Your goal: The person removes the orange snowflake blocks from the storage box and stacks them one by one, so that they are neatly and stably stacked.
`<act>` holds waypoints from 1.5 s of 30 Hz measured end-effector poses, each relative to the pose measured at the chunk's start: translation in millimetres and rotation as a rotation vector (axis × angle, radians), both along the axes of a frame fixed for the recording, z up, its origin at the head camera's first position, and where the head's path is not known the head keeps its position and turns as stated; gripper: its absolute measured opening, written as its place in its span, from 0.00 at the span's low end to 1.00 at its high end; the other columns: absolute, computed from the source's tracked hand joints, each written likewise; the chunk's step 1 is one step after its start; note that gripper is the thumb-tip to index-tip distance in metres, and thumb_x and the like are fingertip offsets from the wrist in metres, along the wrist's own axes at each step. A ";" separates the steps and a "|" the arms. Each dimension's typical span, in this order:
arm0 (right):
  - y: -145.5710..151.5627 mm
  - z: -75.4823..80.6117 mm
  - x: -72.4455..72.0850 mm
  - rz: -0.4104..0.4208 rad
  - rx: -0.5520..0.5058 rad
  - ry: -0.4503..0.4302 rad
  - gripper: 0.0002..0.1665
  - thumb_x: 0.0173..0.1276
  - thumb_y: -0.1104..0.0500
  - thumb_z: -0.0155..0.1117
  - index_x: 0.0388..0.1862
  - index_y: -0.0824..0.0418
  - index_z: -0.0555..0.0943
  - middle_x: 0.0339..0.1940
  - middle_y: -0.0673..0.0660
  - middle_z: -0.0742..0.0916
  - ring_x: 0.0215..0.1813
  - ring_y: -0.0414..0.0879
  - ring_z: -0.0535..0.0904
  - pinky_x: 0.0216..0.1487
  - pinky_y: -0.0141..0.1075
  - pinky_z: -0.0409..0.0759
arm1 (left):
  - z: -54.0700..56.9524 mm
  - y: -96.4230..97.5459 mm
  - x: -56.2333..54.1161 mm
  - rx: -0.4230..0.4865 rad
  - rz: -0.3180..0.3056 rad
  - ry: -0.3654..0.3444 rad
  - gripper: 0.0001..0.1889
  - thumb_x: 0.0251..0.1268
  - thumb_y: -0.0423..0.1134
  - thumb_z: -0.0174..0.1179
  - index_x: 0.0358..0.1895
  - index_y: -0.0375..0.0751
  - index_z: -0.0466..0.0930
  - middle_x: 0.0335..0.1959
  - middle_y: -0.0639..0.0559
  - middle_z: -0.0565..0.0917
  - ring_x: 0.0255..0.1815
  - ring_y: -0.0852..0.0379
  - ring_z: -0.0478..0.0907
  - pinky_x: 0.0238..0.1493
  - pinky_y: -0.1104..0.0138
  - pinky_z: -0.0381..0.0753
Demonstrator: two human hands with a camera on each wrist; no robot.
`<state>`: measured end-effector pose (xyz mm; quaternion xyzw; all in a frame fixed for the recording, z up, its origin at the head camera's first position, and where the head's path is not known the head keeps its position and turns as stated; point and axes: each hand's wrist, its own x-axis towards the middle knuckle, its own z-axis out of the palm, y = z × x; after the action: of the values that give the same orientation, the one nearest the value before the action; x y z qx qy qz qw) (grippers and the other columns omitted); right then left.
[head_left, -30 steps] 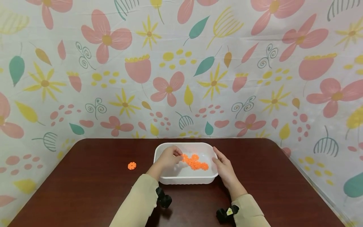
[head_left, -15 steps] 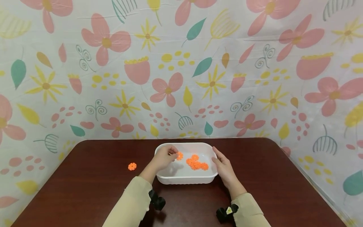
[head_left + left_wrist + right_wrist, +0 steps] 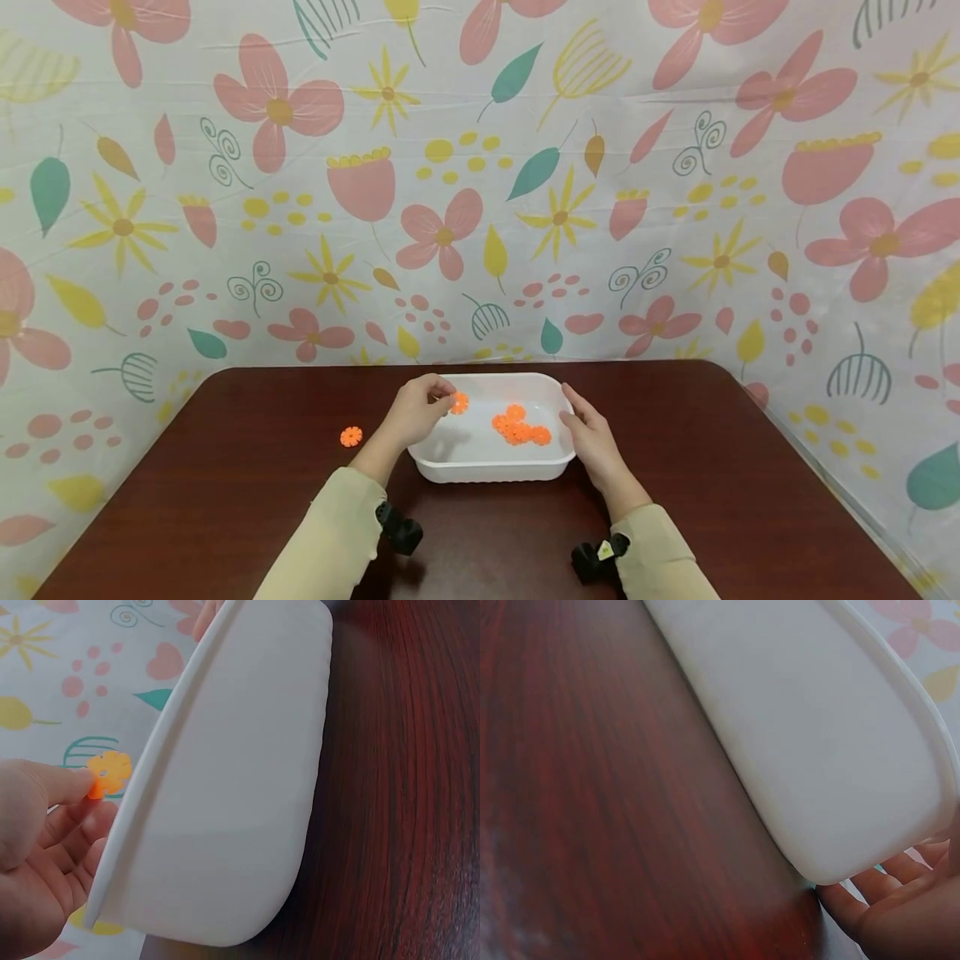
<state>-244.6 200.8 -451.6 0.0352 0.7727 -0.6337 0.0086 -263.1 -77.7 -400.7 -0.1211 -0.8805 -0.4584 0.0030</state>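
While the left hand (image 3: pixel 417 410) pinches a partly covered orange disc (image 3: pixel 461 403) above the left end of the white tray (image 3: pixel 491 473), the right hand (image 3: pixel 596 440), cut off in its wrist view, grips the opposite end. Inside, orange pieces (image 3: pixel 516 428) overlap too much to count; a loose disc (image 3: pixel 351 437) lies on the table (image 3: pixel 247 500).

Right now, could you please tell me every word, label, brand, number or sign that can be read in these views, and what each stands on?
No text can be read in any view.
Too small to read: the little label with a yellowish mark, on the black device at the right wrist.
No lettering can be made out on the white tray or the orange flower-shaped pieces.
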 end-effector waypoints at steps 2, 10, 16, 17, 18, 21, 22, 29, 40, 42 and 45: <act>-0.1 -0.5 -0.3 0.002 -0.004 -0.002 0.30 0.75 0.60 0.44 0.75 0.56 0.57 0.76 0.57 0.59 0.77 0.54 0.50 0.74 0.50 0.52 | 0.4 -2.4 0.5 0.012 0.015 0.000 0.04 0.65 0.36 0.59 0.40 0.44 0.80 0.32 0.52 0.82 0.31 0.59 0.78 0.33 0.67 0.78; -1.1 0.7 -0.5 -0.002 -0.001 -0.020 0.31 0.75 0.59 0.43 0.75 0.54 0.56 0.77 0.56 0.58 0.77 0.53 0.50 0.74 0.50 0.52 | 2.8 -17.6 4.0 0.054 0.085 0.000 0.04 0.64 0.36 0.60 0.40 0.44 0.81 0.34 0.51 0.82 0.33 0.58 0.79 0.34 0.66 0.79; -1.2 0.8 0.2 -0.008 0.003 -0.029 0.31 0.75 0.59 0.43 0.75 0.53 0.56 0.77 0.56 0.58 0.77 0.53 0.50 0.74 0.50 0.53 | -0.4 -29.9 6.8 0.062 0.143 0.002 0.05 0.65 0.37 0.59 0.41 0.44 0.81 0.33 0.51 0.82 0.33 0.57 0.79 0.33 0.67 0.78; -1.0 0.8 0.1 -0.007 0.003 -0.029 0.31 0.75 0.59 0.43 0.75 0.53 0.56 0.77 0.56 0.58 0.77 0.53 0.50 0.74 0.50 0.53 | -1.1 -31.5 6.7 0.064 0.151 0.007 0.05 0.65 0.37 0.59 0.41 0.44 0.81 0.33 0.51 0.82 0.33 0.57 0.79 0.33 0.67 0.77; -0.6 0.6 -0.1 -0.008 0.003 -0.030 0.31 0.75 0.59 0.43 0.75 0.53 0.56 0.77 0.56 0.58 0.77 0.53 0.50 0.74 0.50 0.53 | -1.9 -33.0 6.5 0.065 0.158 0.011 0.05 0.65 0.38 0.59 0.41 0.44 0.81 0.34 0.51 0.82 0.34 0.56 0.79 0.33 0.68 0.77; 0.7 -0.2 -0.3 -0.009 0.003 -0.032 0.30 0.75 0.58 0.42 0.75 0.53 0.55 0.77 0.56 0.58 0.77 0.53 0.50 0.74 0.50 0.53 | -4.7 -36.5 5.4 0.087 0.180 0.010 0.06 0.65 0.38 0.59 0.41 0.43 0.81 0.35 0.50 0.82 0.34 0.56 0.78 0.33 0.68 0.78; 1.2 -0.7 -0.4 -0.009 0.002 -0.030 0.30 0.76 0.58 0.42 0.75 0.53 0.55 0.77 0.56 0.58 0.77 0.53 0.49 0.74 0.50 0.53 | -6.1 -37.5 4.9 0.105 0.187 0.009 0.06 0.64 0.37 0.59 0.41 0.43 0.81 0.35 0.49 0.82 0.33 0.56 0.78 0.33 0.68 0.78; -0.2 -0.7 -1.0 -0.002 0.000 -0.025 0.30 0.76 0.58 0.42 0.75 0.53 0.55 0.77 0.56 0.58 0.77 0.53 0.50 0.74 0.50 0.53 | -12.8 -49.5 6.0 0.282 0.233 -0.060 0.08 0.64 0.37 0.59 0.44 0.39 0.80 0.37 0.45 0.81 0.34 0.50 0.81 0.35 0.58 0.82; -2.2 -0.4 -0.1 -0.003 0.009 -0.014 0.30 0.75 0.59 0.43 0.75 0.54 0.56 0.77 0.56 0.58 0.77 0.53 0.49 0.74 0.50 0.52 | -28.0 -73.8 8.0 0.314 0.255 -0.034 0.08 0.65 0.34 0.58 0.44 0.36 0.79 0.35 0.42 0.81 0.36 0.42 0.80 0.32 0.63 0.81; -1.7 0.1 0.2 -0.003 0.007 -0.007 0.30 0.76 0.59 0.43 0.75 0.55 0.56 0.77 0.56 0.58 0.77 0.53 0.49 0.74 0.50 0.52 | -30.5 -77.7 7.1 0.312 0.262 -0.034 0.08 0.65 0.34 0.58 0.45 0.36 0.79 0.36 0.43 0.81 0.38 0.41 0.80 0.33 0.65 0.81; -1.4 0.8 -0.4 0.004 0.001 -0.002 0.30 0.76 0.59 0.43 0.75 0.54 0.55 0.77 0.56 0.58 0.78 0.52 0.48 0.75 0.49 0.51 | -34.0 -84.5 6.7 0.307 0.284 -0.037 0.09 0.64 0.33 0.58 0.46 0.37 0.79 0.38 0.43 0.81 0.39 0.41 0.80 0.33 0.67 0.80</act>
<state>-245.0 199.4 -450.8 0.0343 0.7731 -0.6333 0.0104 -256.3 -162.2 -434.7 0.0147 -0.8084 -0.5843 0.0698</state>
